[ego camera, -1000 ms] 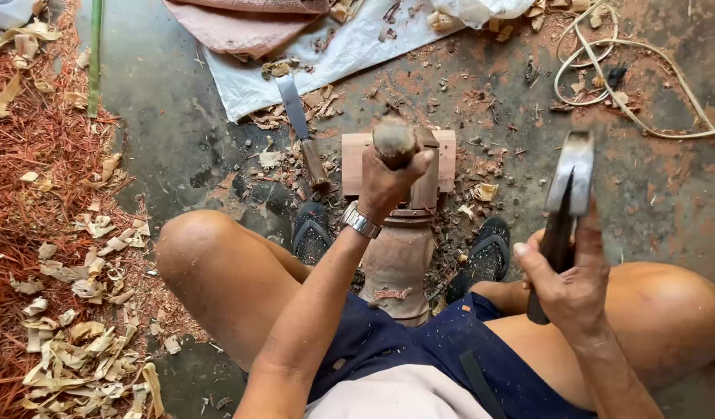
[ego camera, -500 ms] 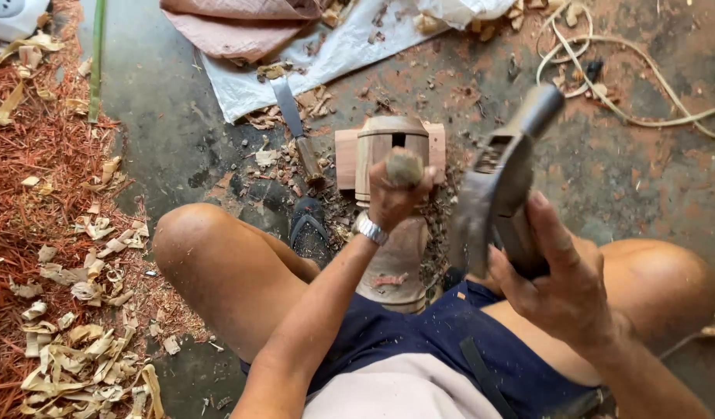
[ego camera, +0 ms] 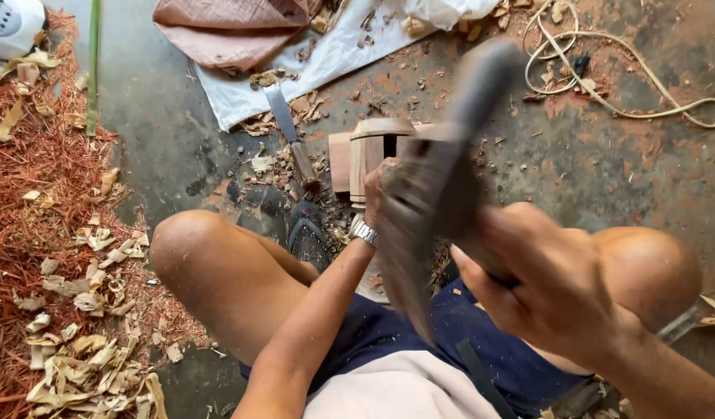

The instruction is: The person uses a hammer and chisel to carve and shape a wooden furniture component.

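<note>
the person sits low on the grey concrete floor, knees apart, with a pale carved wooden block standing between the feet. the left hand is clenched around something upright at the top of that block, most likely a chisel handle, though the tool itself is hidden behind the blur. the right hand grips the handle of a heavy dark mallet, which is smeared across the frame over the block and the left hand (its head cannot be made out clearly).

to do this step well, the blow wants to land squarely on the end of whatever the left hand holds, not on the knuckles just beside it, so the left hand should sit low on the shaft and keep it steady and at one angle. the feet should brace the block so it does not rock. short, even strikes look safer than big swings here.

a spare steel chisel with a wooden handle lies on the floor near the block, beside a white cloth sheet, with pale wood chips and a coiled cream cord well apart.
</note>
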